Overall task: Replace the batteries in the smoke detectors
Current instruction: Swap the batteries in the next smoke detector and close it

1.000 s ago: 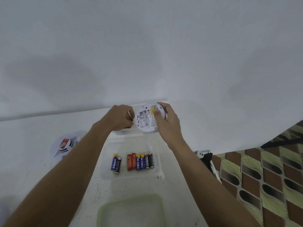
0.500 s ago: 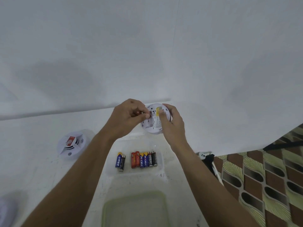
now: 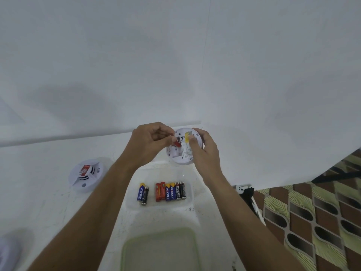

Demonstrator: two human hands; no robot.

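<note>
At the centre of the frame the right hand [image 3: 203,151] holds a round white smoke detector [image 3: 182,154] back side up, its grip clamped round the rim with the thumb on the label. The left hand [image 3: 150,141] has its grip pinched on a red battery [image 3: 176,143] at the detector's open compartment. Below them a clear tray [image 3: 188,204] holds a row of batteries [image 3: 170,192]. A second detector [image 3: 86,175] lies at the left on the white worktop [image 3: 39,173].
</note>
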